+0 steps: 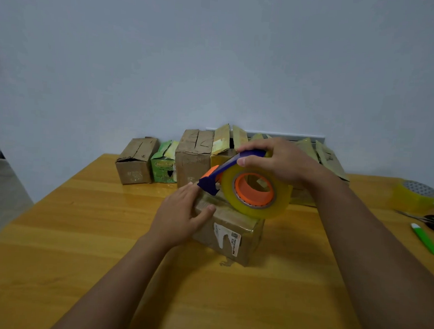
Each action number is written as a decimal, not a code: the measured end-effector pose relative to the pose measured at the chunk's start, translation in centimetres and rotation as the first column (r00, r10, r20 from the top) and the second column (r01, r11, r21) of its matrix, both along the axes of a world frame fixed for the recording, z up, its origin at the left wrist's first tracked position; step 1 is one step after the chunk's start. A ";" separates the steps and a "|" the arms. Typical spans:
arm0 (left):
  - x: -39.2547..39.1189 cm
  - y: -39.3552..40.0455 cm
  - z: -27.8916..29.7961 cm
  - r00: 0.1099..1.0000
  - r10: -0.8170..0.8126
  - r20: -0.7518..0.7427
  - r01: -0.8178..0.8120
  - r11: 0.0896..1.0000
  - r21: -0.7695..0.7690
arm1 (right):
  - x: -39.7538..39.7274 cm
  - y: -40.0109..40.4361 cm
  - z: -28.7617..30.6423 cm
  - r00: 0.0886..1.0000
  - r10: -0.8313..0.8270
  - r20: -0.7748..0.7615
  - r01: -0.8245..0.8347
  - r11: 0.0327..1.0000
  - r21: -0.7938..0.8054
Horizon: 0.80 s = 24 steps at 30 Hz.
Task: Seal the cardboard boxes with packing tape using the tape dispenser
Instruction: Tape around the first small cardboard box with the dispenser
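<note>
The box (pixel 229 230) sits near the middle of the tabletop (pixel 81 232), its label side facing you. Your left hand (pixel 180 212) lies flat against its top left edge, fingers straight and close together, thumb pressed on the top face; the forearm reaches in from the lower left. Your right hand (pixel 279 160) comes over from the right with the wrist bent down, fingers and thumb curled round the blue handle of the dispenser (pixel 245 184). The dispenser rests on the box top, its blue and orange nose pointing left, just by your left fingertips. Its tape roll (pixel 256 194) stands on edge, tilted towards you. Behind, a row of boxes (pixel 191 158) lines the wall. To the right lie a spare roll (pixel 414 196), scissors (pixel 431 222) and a green knife (pixel 425 239)
</note>
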<state>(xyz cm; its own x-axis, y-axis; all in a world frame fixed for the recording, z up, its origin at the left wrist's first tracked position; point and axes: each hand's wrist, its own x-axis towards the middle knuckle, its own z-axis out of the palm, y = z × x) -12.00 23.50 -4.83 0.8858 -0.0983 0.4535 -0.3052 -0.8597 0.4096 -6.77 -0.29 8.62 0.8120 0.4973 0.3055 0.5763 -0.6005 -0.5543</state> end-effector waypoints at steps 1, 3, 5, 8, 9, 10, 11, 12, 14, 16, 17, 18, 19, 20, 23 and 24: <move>0.0 -0.1 0.0 1.000 0.012 0.003 -0.012 1.000 -0.003 | 0.0 0.0 0.1 1.000 -0.001 -0.002 0.001 1.000 -0.014; 0.1 -0.1 -0.1 1.000 0.027 0.014 -0.027 1.000 0.002 | 0.1 0.1 0.3 1.000 -0.001 -0.010 0.001 0.999 -0.037; 0.1 -0.1 -0.1 0.999 0.042 0.020 -0.043 0.999 0.033 | 0.1 0.1 0.5 1.000 0.004 -0.026 -0.005 0.999 -0.044; 0.2 0.0 -0.1 0.998 0.060 0.017 -0.061 0.997 0.052 | -0.3 -0.2 0.8 0.998 0.022 -0.052 -0.024 0.999 -0.042; 0.2 -0.1 -0.1 0.998 0.054 0.012 -0.055 0.997 0.056 | -0.5 -0.3 0.9 0.998 0.023 -0.056 -0.025 0.999 -0.043; 0.3 -0.1 0.0 0.999 0.046 0.007 -0.047 0.997 0.060 | -0.6 -0.5 0.9 0.998 0.020 -0.056 -0.023 0.999 -0.045; 0.3 -0.1 0.0 0.999 0.039 0.002 -0.039 0.997 0.066 | -0.7 -0.7 0.9 0.999 0.014 -0.053 -0.016 0.999 -0.050; 0.4 0.0 0.0 0.999 0.033 -0.001 -0.033 0.997 0.072 | -0.9 -0.8 0.9 0.999 0.008 -0.047 -0.011 0.998 -0.055; 0.4 0.0 -0.1 1.000 0.026 -0.016 -0.024 0.996 0.084 | -1.1 -1.0 0.8 0.999 0.004 -0.050 -0.006 0.998 -0.056; 0.7 0.0 -0.1 0.999 0.020 -0.029 -0.017 0.995 0.093 | -1.3 -1.0 0.9 0.998 0.003 -0.065 -0.007 0.999 -0.054; 0.8 0.0 0.0 0.999 0.020 -0.031 -0.016 0.995 0.102 | -1.4 -1.0 1.0 0.998 0.002 -0.069 -0.006 0.998 -0.059; 0.8 0.0 0.0 0.999 0.021 -0.034 -0.018 0.994 0.112 | -1.4 -1.0 1.1 0.997 0.001 -0.072 -0.006 0.998 -0.066; 0.8 -0.1 0.0 0.999 0.023 -0.038 -0.018 0.992 0.121 | -1.5 -1.0 1.1 0.997 -0.001 -0.075 -0.004 0.997 -0.072; 0.9 -0.1 0.0 0.999 0.024 -0.042 -0.019 0.991 0.129 | -1.5 -0.9 1.1 0.997 -0.005 -0.076 -0.001 0.997 -0.076; 0.9 -0.2 0.2 0.999 0.036 -0.039 -0.029 0.985 0.170 | -1.4 -0.5 0.8 0.998 -0.026 -0.049 0.023 0.998 -0.055; 1.0 -0.1 0.3 0.999 0.039 -0.026 -0.033 0.980 0.196 | -1.4 -0.3 0.6 0.999 -0.038 -0.038 0.036 0.999 -0.033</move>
<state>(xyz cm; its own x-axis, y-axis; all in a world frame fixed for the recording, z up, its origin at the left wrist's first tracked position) -11.03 23.36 -4.51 0.9032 -0.1507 0.4020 -0.2631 -0.9342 0.2409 -8.18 -0.58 9.20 0.8410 0.4759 0.2575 0.5318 -0.6390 -0.5558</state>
